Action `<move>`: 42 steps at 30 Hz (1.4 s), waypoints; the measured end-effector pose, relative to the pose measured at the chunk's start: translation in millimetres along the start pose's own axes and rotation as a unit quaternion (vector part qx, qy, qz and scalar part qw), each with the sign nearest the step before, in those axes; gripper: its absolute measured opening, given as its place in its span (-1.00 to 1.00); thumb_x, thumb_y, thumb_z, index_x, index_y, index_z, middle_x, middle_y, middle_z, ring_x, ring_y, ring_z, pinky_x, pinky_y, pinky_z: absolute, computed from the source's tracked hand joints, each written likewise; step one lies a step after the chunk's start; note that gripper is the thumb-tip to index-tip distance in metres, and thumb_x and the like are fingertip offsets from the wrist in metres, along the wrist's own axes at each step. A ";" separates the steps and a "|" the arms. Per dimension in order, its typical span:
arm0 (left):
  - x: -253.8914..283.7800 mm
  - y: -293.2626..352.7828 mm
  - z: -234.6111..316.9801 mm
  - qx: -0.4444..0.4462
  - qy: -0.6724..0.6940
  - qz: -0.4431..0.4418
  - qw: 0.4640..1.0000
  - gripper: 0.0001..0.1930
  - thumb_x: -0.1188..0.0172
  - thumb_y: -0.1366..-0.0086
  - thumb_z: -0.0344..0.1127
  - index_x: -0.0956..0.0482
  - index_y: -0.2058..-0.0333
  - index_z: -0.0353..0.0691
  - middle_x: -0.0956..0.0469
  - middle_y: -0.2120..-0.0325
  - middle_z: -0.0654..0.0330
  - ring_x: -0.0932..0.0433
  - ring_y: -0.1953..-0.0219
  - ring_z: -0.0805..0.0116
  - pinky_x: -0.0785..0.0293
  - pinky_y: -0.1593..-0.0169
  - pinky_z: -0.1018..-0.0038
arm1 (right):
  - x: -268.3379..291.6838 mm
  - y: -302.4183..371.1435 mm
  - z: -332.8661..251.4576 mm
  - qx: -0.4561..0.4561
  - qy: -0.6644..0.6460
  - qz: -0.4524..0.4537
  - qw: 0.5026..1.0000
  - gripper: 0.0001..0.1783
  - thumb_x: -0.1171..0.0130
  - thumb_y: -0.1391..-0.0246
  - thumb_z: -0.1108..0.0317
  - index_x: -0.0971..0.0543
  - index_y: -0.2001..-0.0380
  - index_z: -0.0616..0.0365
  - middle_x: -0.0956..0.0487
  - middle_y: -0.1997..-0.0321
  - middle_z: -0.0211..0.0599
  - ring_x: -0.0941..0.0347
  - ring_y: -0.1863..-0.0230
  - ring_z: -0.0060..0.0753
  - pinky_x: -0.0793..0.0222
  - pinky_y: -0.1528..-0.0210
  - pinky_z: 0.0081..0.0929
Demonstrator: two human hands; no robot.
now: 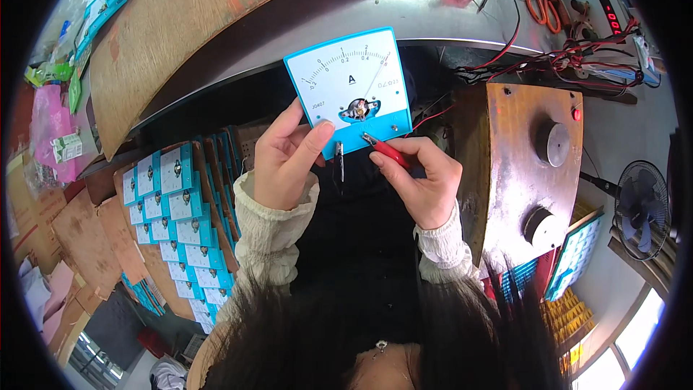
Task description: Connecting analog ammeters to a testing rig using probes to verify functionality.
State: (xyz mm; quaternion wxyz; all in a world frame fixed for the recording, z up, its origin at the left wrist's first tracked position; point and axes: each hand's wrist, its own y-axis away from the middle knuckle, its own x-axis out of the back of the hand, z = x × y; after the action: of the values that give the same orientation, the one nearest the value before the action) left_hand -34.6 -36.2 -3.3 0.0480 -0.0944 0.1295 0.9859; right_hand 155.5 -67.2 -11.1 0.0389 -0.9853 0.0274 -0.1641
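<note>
I see the ammeter just beyond my left fingers, clamped on its edge; my right fingers pinch a red alligator clip.

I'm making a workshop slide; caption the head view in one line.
Left hand holds a blue-and-white meter while the right hand grips a red clip at its blue lower part.

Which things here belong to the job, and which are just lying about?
In the job:
ammeter, in the left hand
red crocodile clip, in the right hand
black crocodile clip, at the ammeter's lower edge

Lying about:
orange-handled scissors
pink plastic bag
</note>
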 end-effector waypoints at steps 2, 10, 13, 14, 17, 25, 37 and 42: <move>-3.1 0.7 0.8 -0.003 0.003 0.005 1.000 -0.45 -0.17 -0.31 -0.31 -0.26 -0.22 -0.34 -0.60 0.26 0.22 -0.44 0.43 0.67 -0.29 0.43 0.73 | 2.1 -0.8 -1.4 0.001 -0.001 0.001 1.000 -0.77 -0.41 0.11 0.46 -0.58 0.37 0.28 -0.61 0.48 -0.24 -0.56 0.48 -0.55 -0.44 0.42 -0.65; -7.4 -1.9 -2.9 0.004 -0.008 0.008 1.000 -0.45 -0.17 -0.31 -0.30 -0.26 -0.21 -0.35 -0.60 0.25 0.20 -0.46 0.40 0.65 -0.30 0.43 0.71 | 7.4 -2.6 3.2 0.013 -0.001 0.008 1.000 -0.78 -0.41 0.12 0.48 -0.58 0.38 0.28 -0.61 0.47 -0.24 -0.56 0.47 -0.52 -0.45 0.42 -0.64; -8.8 -1.8 0.2 0.006 -0.014 -0.003 1.000 -0.47 -0.16 -0.31 -0.30 -0.28 -0.20 -0.35 -0.60 0.24 0.21 -0.46 0.40 0.65 -0.31 0.42 0.71 | 8.7 -3.3 2.9 0.028 -0.004 0.016 0.999 -0.78 -0.41 0.12 0.47 -0.59 0.39 0.27 -0.61 0.48 -0.24 -0.56 0.49 -0.52 -0.45 0.43 -0.63; -9.1 -0.8 0.8 0.009 -0.010 -0.001 1.000 -0.48 -0.15 -0.32 -0.31 -0.28 -0.19 -0.35 -0.59 0.24 0.22 -0.46 0.40 0.65 -0.31 0.41 0.71 | 9.3 -2.9 2.1 0.031 -0.005 0.020 0.999 -0.78 -0.41 0.12 0.47 -0.59 0.39 0.27 -0.61 0.48 -0.24 -0.56 0.49 -0.52 -0.45 0.43 -0.63; -7.9 -0.2 -5.0 0.006 -0.002 -0.010 1.000 -0.50 -0.13 -0.32 -0.33 -0.29 -0.19 -0.35 -0.59 0.25 0.24 -0.46 0.39 0.66 -0.31 0.41 0.71 | 10.0 0.5 1.9 0.032 -0.006 0.028 0.999 -0.79 -0.42 0.13 0.46 -0.59 0.40 0.26 -0.60 0.50 -0.26 -0.54 0.52 -0.53 -0.42 0.47 -0.63; -23.7 -11.1 -8.6 0.021 -0.030 -0.030 0.999 -0.56 -0.10 -0.32 -0.38 -0.35 -0.15 -0.36 -0.58 0.26 0.26 -0.45 0.38 0.65 -0.33 0.38 0.70 | 20.1 10.3 0.8 0.027 0.047 0.161 0.985 -0.34 -0.54 0.33 0.32 -0.46 0.10 0.23 -0.50 0.07 -0.05 -0.54 0.23 -0.25 -0.51 0.28 -0.49; -86.1 -2.5 -29.5 -0.015 -0.135 -0.297 0.945 -0.35 -0.07 -0.26 -0.56 -0.09 -0.31 -0.30 -0.47 0.19 0.14 -0.49 0.12 0.45 -0.35 0.03 0.62 | 150.7 69.5 57.9 -0.207 0.194 0.485 0.827 0.20 -0.56 0.52 0.25 -0.12 -0.23 0.36 -0.30 -0.13 0.07 -0.27 -0.15 0.02 -0.19 -0.21 -0.22; -64.4 -27.0 -35.8 0.010 -0.150 -0.238 0.960 -0.49 -0.04 -0.33 -0.43 -0.23 -0.24 -0.32 -0.55 0.14 0.16 -0.51 0.13 0.49 -0.39 0.07 0.60 | 239.5 149.4 120.4 -0.238 0.520 0.584 0.576 0.20 -0.56 0.46 0.22 -0.08 -0.24 0.33 -0.28 -0.09 0.11 -0.23 -0.14 0.07 -0.19 -0.21 -0.18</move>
State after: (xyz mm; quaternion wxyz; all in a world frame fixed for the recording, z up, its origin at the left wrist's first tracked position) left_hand 37.8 -24.2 -31.0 0.3013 0.0266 0.1041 0.9475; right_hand 414.8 -223.7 -60.4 -0.1302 -0.4758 0.6508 -0.5772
